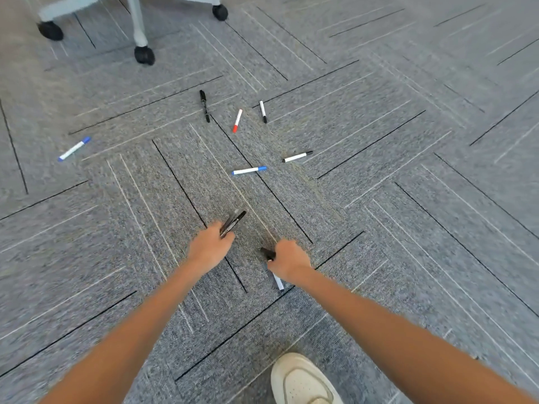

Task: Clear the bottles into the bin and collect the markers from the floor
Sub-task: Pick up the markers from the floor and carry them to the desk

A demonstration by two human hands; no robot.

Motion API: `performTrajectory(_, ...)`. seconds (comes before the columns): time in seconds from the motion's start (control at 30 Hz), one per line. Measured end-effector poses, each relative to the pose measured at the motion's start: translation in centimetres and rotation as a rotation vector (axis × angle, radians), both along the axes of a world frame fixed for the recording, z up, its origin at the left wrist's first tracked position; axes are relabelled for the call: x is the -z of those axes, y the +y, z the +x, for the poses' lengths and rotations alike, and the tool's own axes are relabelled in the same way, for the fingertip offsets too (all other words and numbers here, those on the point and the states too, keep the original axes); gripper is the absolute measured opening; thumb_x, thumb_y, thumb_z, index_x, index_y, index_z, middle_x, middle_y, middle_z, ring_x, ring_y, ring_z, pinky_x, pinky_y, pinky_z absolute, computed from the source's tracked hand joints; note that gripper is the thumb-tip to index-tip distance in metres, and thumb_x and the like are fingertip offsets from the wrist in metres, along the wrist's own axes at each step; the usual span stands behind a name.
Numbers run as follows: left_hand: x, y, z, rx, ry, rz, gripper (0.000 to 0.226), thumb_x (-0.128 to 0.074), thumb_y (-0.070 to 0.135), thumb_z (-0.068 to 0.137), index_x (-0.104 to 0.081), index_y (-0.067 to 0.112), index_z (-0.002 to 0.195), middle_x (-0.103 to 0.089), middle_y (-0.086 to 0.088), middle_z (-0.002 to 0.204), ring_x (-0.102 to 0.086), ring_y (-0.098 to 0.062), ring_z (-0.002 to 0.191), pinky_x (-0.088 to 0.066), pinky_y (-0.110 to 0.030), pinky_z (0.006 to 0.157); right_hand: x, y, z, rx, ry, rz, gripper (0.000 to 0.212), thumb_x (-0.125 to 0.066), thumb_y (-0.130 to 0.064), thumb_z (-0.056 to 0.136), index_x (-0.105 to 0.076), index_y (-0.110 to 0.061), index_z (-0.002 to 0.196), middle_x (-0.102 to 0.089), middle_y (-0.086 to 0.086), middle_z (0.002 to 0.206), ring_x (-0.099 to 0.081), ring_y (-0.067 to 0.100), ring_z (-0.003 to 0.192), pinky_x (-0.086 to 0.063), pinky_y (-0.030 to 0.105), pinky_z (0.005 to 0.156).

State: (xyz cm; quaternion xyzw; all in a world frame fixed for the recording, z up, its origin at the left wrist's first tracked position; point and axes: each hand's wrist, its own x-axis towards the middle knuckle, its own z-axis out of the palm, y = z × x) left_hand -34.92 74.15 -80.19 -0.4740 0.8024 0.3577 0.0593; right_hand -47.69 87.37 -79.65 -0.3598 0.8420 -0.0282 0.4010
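Observation:
My left hand grips two black markers that stick up and to the right out of the fist. My right hand grips a white marker with a black cap; the cap shows above the fist and the white barrel below it. Several markers lie on the grey carpet ahead: a blue-capped one, a black-capped one, a red-capped one, another black-capped one, an all-black one and a blue-capped one far to the left. No bottles or bin are in view.
An office chair base with black castors stands at the top left. My white shoe is on the carpet at the bottom, below my right arm.

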Motion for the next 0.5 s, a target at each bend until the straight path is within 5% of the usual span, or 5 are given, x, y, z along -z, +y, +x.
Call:
performTrajectory(0.33,-2.0,-0.3,-4.3,0.053,0.069,0.07,0.019,-0.046,0.026,0.099,-0.053,0.01,0.107,-0.049,0.001,0.065,-0.041,-0.01,0.046,-0.032,-0.021,0.04,-2.4,-3.7,-5.9,0.057,0.101,-0.197,0.031,-0.039,-0.031,0.101,-0.046,-0.007,0.12,-0.064,0.005,0.083,-0.055,0.018,0.057,-0.046,0.024,0.047)
performTrajectory(0.5,-3.0,-2.2,-7.7,0.042,0.09,-0.002,0.02,-0.046,0.029,0.098,-0.054,0.011,0.093,-0.049,0.002,0.061,-0.044,-0.013,0.045,-0.034,-0.024,0.042,-3.3,-6.8,-9.7,0.12,0.13,-0.277,0.026,-0.034,-0.03,0.102,-0.044,-0.007,0.11,-0.054,0.0,0.071,-0.051,0.014,0.055,-0.039,0.025,0.046)
